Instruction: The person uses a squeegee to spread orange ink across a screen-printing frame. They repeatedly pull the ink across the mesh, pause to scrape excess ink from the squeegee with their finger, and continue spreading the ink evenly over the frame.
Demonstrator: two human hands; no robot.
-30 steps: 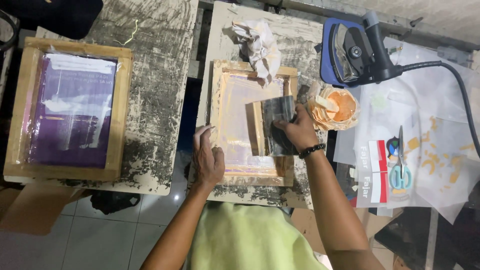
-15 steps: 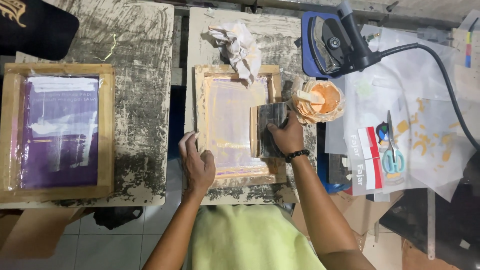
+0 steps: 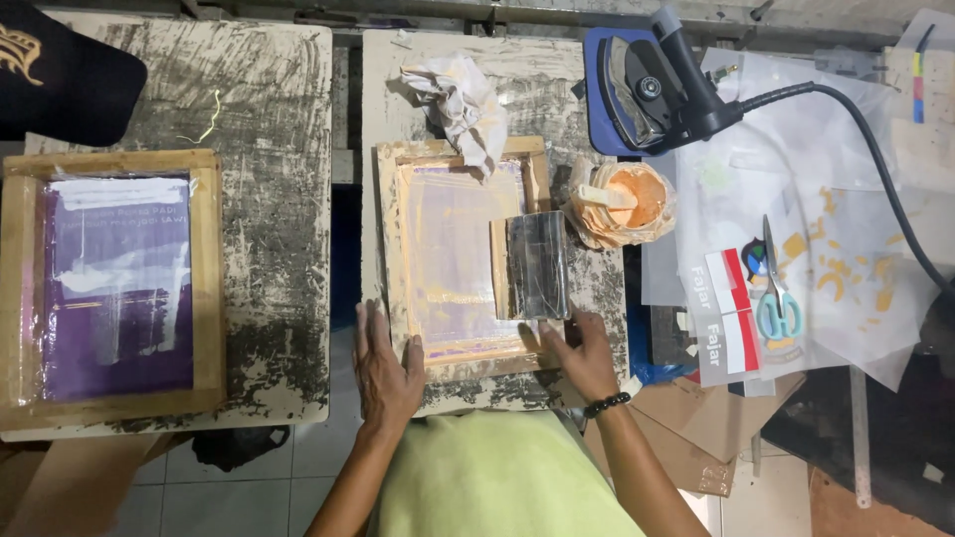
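Fingers of both hands lie open, flat on the wooden screen frame [image 3: 463, 254], gripping nothing.

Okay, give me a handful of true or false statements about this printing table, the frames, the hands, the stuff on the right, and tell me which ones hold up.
1. The left hand rests flat by the lower left corner of the middle wooden frame. True.
2. The right hand grips the scissors. False: the scissors lie apart on the white paper at the right; the right hand is at the frame's lower right corner, just below the squeegee.
3. A crumpled cloth lies over the top edge of the middle frame. True.
4. The frame with the purple screen sits on the right board. False: it is on the left board.
5. The bag of orange paste sits right of the middle frame. True.
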